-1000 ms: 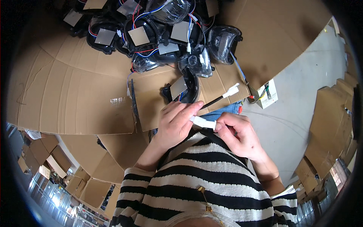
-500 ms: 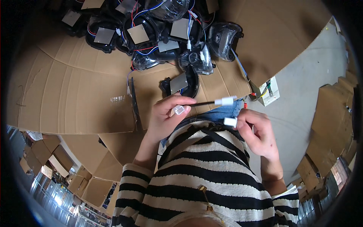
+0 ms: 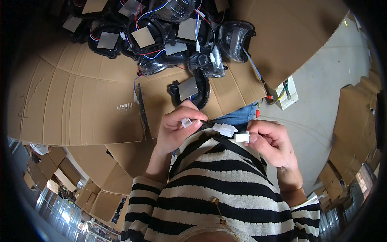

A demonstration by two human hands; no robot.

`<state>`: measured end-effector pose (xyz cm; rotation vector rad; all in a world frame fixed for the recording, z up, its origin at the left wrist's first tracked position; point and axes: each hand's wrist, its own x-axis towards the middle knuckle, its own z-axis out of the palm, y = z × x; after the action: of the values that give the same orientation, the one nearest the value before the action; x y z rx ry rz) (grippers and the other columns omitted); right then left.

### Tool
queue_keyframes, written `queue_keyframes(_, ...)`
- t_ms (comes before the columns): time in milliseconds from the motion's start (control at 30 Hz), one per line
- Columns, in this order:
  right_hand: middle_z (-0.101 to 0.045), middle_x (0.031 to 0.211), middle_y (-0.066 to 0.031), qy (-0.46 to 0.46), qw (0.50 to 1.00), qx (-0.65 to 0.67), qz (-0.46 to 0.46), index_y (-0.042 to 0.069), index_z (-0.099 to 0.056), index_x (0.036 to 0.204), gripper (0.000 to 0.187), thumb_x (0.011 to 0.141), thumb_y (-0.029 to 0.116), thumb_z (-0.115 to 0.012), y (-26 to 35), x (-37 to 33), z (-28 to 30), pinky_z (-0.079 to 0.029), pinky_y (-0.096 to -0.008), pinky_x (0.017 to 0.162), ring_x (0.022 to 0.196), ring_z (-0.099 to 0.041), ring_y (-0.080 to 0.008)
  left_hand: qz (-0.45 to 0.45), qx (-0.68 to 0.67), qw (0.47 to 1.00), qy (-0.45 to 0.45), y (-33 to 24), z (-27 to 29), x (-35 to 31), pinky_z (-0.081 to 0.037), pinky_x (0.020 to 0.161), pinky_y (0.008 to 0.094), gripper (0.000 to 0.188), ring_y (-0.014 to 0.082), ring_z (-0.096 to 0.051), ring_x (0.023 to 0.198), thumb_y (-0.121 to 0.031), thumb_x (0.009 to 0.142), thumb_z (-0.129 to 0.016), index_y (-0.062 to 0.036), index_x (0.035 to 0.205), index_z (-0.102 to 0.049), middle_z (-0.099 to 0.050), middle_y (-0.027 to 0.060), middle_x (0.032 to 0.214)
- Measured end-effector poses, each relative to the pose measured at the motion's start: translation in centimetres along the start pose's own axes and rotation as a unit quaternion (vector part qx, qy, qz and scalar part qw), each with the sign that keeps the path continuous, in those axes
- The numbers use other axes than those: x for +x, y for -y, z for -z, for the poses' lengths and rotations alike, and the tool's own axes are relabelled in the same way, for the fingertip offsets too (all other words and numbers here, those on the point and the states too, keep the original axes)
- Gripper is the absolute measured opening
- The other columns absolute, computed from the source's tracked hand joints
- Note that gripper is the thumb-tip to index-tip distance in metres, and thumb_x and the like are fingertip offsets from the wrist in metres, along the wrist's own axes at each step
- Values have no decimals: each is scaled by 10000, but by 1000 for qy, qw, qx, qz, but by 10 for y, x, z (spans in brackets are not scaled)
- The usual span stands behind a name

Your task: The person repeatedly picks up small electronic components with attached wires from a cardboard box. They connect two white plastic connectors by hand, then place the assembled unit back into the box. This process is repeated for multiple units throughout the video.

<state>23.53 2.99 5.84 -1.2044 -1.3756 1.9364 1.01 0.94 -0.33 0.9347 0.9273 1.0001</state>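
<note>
My left hand (image 3: 180,126) pinches a short black cable between thumb and fingers. A white plug connector (image 3: 225,129) sits on the cable's right end, pointing toward my other hand. Beside my left thumb shows a smaller whitish connector (image 3: 186,122). My right hand (image 3: 269,140) is closed, thumb against fingers, on another white connector (image 3: 242,137). The two larger connectors lie close side by side in front of my striped shirt; whether they touch I cannot tell. Just beyond my left hand rests a black lamp unit (image 3: 189,89) with a grey square plate.
Several black and clear lamp units (image 3: 152,36) with red, blue and white wires are piled on cardboard (image 3: 238,84) ahead. At the right, a white box (image 3: 288,97) with wires stands on the grey floor. More cardboard boxes (image 3: 100,199) stand at lower left.
The cable's connector in my left hand has swung down and left, closer to the connector in my right hand. My right hand has shifted slightly; the view has moved a little.
</note>
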Motion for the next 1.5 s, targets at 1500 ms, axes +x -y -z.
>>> queue_keyframes(1500, -487, 575, -19, -26, 993, -99, -54, 3, -534, 715, 103, 779, 49, -468, -21, 4, 5, -295, -213, 407, 456, -390, -58, -145, 409, 597, -675, -58, 157, -150, -426, 672, 229, 163, 121, -519, 741, -121, 818, -504, 24, 869, -556, -563, 84, 826)
